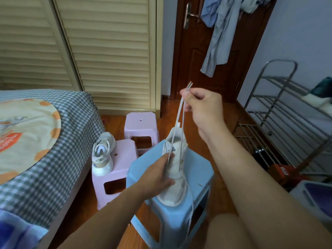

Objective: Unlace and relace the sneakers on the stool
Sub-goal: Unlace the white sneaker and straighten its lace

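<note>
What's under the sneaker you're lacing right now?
The sneaker stands on the blue stool, steadied by the left hand; the right hand pinches its lace up. The sole's contact with the stool is hidden.

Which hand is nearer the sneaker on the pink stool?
Left. The left hand holds the sneaker on the blue stool, just right of the sneaker on the pink stool; the right hand pinches lace ends higher up, farther right.

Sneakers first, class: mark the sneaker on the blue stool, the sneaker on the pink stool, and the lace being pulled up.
sneaker on the blue stool (175,164), head view, its white side panel.
sneaker on the pink stool (102,153), head view, its open top.
lace (179,115), head view, the taut strand below the right hand.
</note>
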A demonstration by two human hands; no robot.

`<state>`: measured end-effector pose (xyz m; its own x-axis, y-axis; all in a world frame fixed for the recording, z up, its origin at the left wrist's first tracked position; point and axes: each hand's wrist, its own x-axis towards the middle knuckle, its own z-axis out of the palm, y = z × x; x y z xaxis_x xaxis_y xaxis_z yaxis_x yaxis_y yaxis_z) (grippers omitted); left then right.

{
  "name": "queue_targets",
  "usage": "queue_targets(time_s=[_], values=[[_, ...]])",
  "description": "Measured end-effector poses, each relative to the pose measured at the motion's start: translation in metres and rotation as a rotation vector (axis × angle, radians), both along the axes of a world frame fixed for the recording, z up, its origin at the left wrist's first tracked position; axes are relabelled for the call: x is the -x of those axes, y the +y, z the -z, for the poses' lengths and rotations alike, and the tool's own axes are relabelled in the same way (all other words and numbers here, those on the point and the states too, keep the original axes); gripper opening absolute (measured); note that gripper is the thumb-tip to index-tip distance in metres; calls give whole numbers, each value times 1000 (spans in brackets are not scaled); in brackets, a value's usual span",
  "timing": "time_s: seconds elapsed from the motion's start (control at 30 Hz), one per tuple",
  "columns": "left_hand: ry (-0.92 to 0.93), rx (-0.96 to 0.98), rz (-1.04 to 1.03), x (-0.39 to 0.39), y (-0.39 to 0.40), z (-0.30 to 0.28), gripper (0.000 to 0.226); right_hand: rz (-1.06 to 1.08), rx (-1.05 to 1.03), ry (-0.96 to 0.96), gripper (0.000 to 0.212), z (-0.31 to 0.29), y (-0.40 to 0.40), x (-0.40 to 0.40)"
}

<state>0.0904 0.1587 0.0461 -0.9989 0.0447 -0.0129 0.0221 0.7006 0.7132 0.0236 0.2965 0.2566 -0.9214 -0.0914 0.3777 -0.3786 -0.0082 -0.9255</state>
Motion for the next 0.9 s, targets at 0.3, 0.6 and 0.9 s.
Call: queue_targets(time_s=[0.3,0.6,0.9], values=[[-66,149,-7,4,7,-42,81,-73,230,-79,13,-73,1,2],[50,-695,-72,7,26,-130,36,-78,28,-87,10,-80,-1,36],[-114,-536,-258,29,10,-123,38,22,-360,-327,30,-18,-18,84]])
